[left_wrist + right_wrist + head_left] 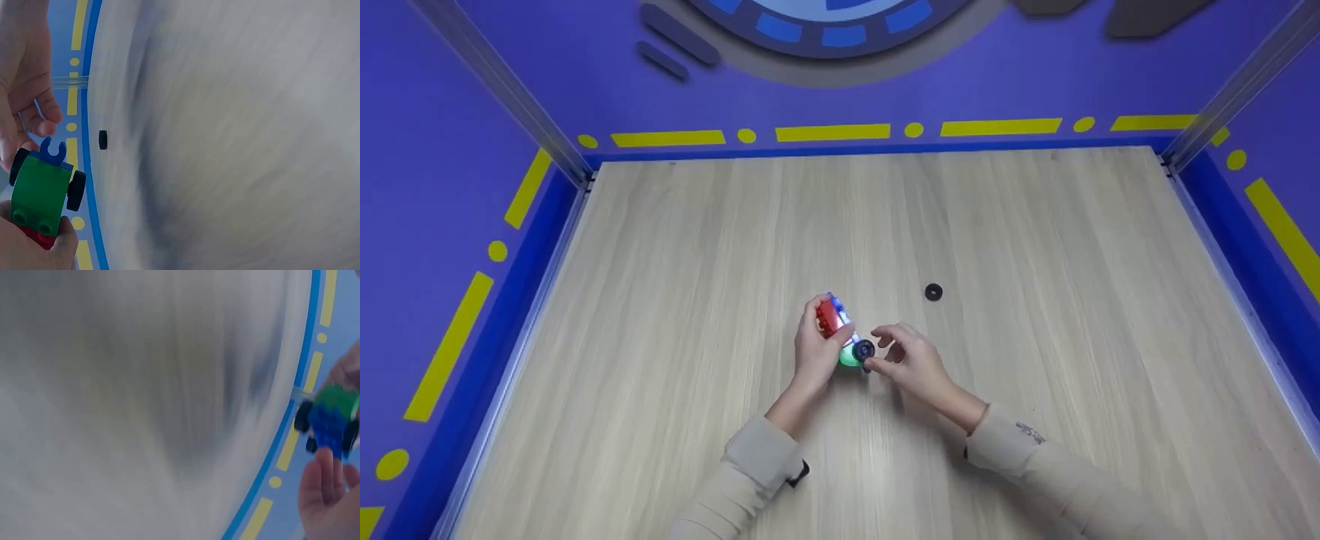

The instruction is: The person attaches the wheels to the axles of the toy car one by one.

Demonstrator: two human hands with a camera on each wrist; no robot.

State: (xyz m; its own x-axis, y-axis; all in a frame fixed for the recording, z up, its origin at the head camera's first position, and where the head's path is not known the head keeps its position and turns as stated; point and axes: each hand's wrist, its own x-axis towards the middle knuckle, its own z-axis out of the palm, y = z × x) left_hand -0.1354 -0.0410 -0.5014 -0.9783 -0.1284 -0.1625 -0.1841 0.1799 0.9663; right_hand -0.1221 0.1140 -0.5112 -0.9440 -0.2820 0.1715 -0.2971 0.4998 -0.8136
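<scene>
A toy vehicle (42, 194) of green, red and blue bricks with black wheels lies in my left hand (816, 351). That hand grips it by the red brick (830, 318), its thumb across the side. One wheel (864, 350) faces up at the near end, beside the green part. My right hand (913, 364) is at this end, thumb at the wheel's lower edge and the bent forefinger apart from the wheel. A blue hook (53, 152) sticks out between two wheels in the left wrist view. In the right wrist view, right fingertips (325, 458) overlap the blue base (329, 424).
One loose black wheel (934, 292) lies flat on the wooden table (697, 247), beyond my right hand. Blue walls (840, 105) with yellow marks stand along the table's back and both sides.
</scene>
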